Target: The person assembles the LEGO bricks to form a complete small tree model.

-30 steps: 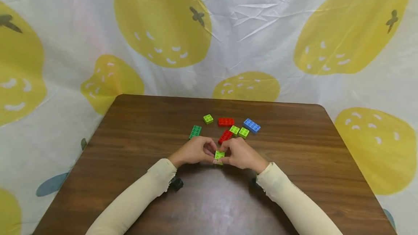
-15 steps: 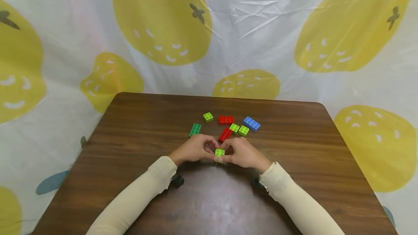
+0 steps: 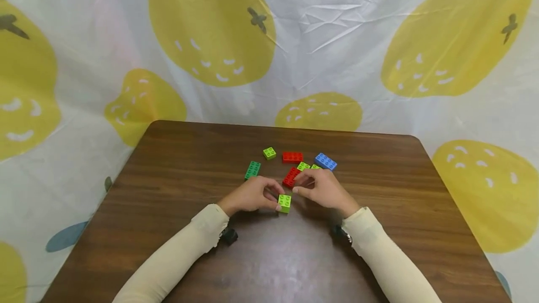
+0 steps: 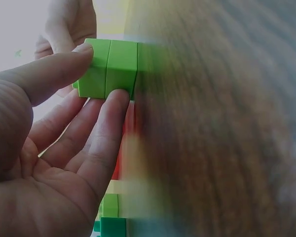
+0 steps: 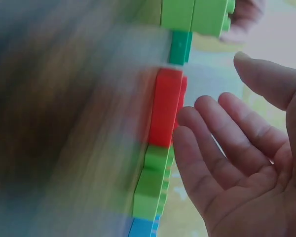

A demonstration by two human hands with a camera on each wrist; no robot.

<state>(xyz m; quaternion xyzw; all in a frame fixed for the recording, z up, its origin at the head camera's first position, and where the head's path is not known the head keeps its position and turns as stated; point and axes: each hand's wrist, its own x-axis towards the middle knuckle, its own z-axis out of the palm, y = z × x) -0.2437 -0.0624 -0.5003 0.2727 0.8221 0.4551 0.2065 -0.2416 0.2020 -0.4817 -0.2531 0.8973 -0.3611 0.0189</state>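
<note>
Near the middle of the table, my left hand (image 3: 252, 194) pinches a stack of two lime green toy bricks (image 3: 284, 203), thumb on one side and fingers on the other. The seam between the two stacked bricks (image 4: 107, 71) shows in the left wrist view. Just to the right, my right hand (image 3: 324, 188) holds nothing, and its thumb and fingers (image 5: 232, 133) are spread apart. It is nearest to a slanted red brick (image 3: 290, 177), with fingertips close beside it. Beyond that hand lie two lime green bricks (image 3: 303, 166), one of them partly hidden by it.
Farther back on the brown wooden table (image 3: 189, 153) lie another red brick (image 3: 292, 156), a blue brick (image 3: 326, 161) and a single lime green brick (image 3: 269, 153). A dark green brick (image 3: 252, 170) sits just past the left hand. A fruit-patterned cloth (image 3: 328, 60) hangs behind the table.
My right hand has let go of the lime green stack and moved right and away, toward the slanted red brick. My left hand keeps its grip in about the same place.
</note>
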